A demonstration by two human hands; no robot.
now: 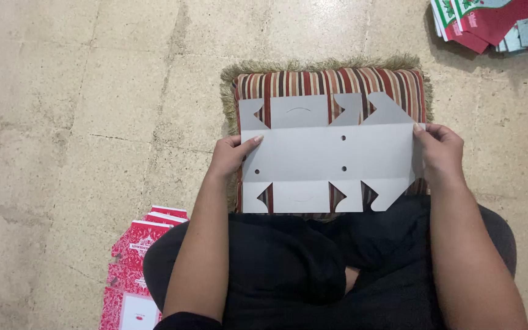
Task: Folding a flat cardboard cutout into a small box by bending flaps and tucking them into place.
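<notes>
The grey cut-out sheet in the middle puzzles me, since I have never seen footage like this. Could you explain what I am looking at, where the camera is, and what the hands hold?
There is one picture, taken by a camera worn on a person's head and looking straight down. The person sits cross-legged on a pale stone floor. The left hand and the right hand each grip one end of a flat grey cardboard box blank, plain side up, with flaps along its top and bottom edges and a few small holes. It lies over a striped cushion with a fringe. Beside the left knee lies a stack of red printed blanks. Another pile of red and green printed blanks lies at the top right corner.
</notes>
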